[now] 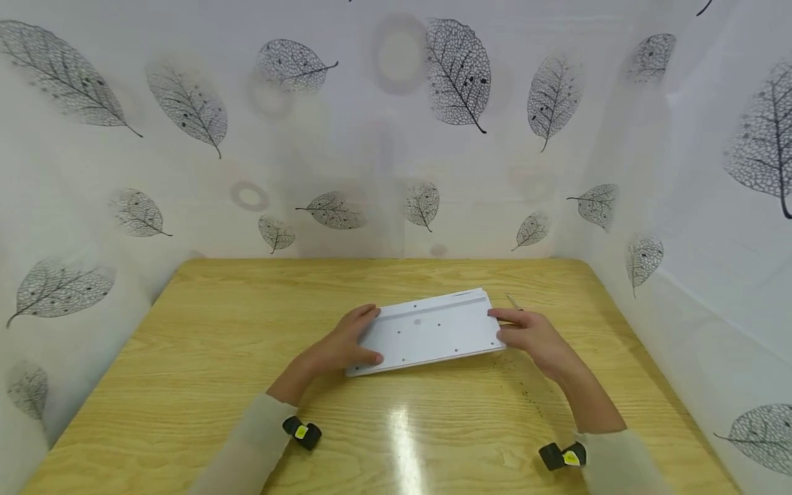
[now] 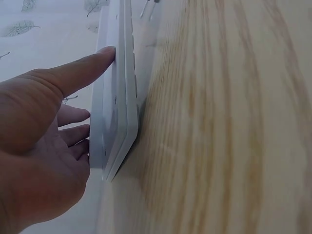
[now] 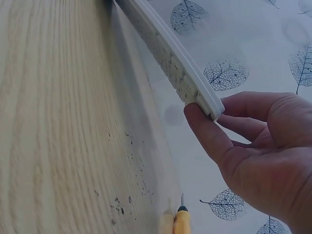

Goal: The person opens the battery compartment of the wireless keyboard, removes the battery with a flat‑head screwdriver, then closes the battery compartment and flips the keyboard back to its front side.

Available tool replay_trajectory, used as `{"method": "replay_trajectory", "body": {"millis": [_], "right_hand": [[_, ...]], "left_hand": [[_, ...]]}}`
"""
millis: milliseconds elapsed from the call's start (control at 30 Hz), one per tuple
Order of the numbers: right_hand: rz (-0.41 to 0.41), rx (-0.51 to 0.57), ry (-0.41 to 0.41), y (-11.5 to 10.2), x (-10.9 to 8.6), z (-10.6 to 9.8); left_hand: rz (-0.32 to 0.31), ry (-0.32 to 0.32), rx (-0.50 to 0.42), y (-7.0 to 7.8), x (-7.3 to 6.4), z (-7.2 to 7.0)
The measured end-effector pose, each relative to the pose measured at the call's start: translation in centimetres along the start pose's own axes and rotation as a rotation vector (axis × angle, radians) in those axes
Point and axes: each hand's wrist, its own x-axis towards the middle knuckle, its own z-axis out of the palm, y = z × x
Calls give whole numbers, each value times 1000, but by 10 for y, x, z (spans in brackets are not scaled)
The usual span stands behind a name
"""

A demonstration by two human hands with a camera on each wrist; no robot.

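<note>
A white keyboard (image 1: 427,330) is turned underside up, small screw holes dotting its back. Its keys (image 3: 170,66) face down toward the table, and its right end is lifted. My left hand (image 1: 346,344) grips the left end, with the thumb (image 2: 92,68) on the near part of the back and the fingers at the far edge. At the right end, my right hand (image 1: 535,340) pinches the corner between thumb and fingers. A screwdriver (image 3: 182,222) with a yellow handle lies beyond the right hand, mostly hidden by it in the head view.
Dark specks (image 3: 122,209) are scattered over the wooden table (image 1: 204,344) below the right hand. A white curtain with leaf prints (image 1: 383,151) encloses the table at the back and sides. Each wrist wears a small black camera (image 1: 302,433).
</note>
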Motion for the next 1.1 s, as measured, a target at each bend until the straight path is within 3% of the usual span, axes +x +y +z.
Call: {"method": "replay_trajectory", "body": {"millis": [233, 600, 767, 1100], "right_hand": [[4, 1, -38, -4, 4, 14], [110, -10, -58, 1, 11, 36], [104, -25, -92, 5, 11, 41], [66, -75, -79, 10, 12, 45]], "left_hand": [[3, -35, 22, -12, -7, -13], [37, -70, 78, -25, -18, -24], [32, -82, 93, -25, -22, -28], [54, -67, 82, -25, -24, -29]]}}
